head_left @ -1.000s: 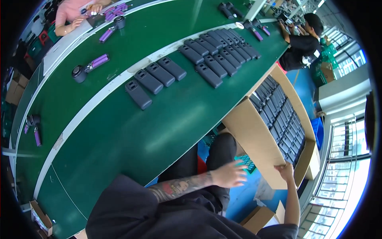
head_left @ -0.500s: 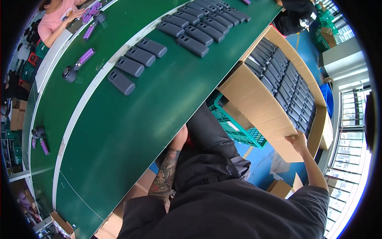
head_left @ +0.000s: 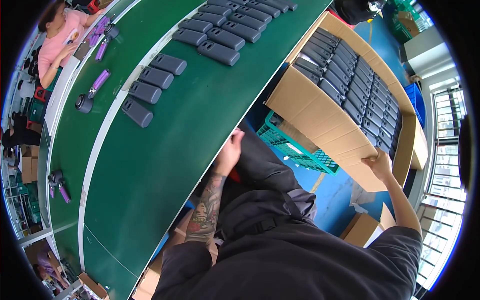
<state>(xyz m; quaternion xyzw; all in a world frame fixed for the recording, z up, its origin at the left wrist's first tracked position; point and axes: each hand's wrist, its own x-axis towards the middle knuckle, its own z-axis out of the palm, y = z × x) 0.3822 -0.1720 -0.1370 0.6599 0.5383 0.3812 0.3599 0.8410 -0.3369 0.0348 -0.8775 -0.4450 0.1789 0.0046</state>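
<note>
My right hand (head_left: 378, 165) grips the near wall of a large open cardboard box (head_left: 320, 120), its fingers over the rim. Rows of dark grey oblong plastic cases (head_left: 357, 97) fill the box. Beside the edge of a green worktable (head_left: 170, 165), my left hand (head_left: 230, 151) is closed with curled fingers. The table edge partly covers that hand, and whether it holds anything is hidden. Several similar dark grey cases (head_left: 156, 77) lie in a short row on the table, with a larger group (head_left: 225, 32) beyond them.
Purple-handled devices with round dark heads (head_left: 92, 92) lie across a white strip (head_left: 95, 150). A person in pink (head_left: 62, 37) sits at the far left; another in black (head_left: 357, 10) is beyond the box. A green plastic crate (head_left: 300, 150) stands under the box, a blue bin (head_left: 415, 102) behind it.
My left hand has moved forward along the table edge and shows more fully. My right hand keeps its grip on the box. The table's contents have shifted left in the picture.
</note>
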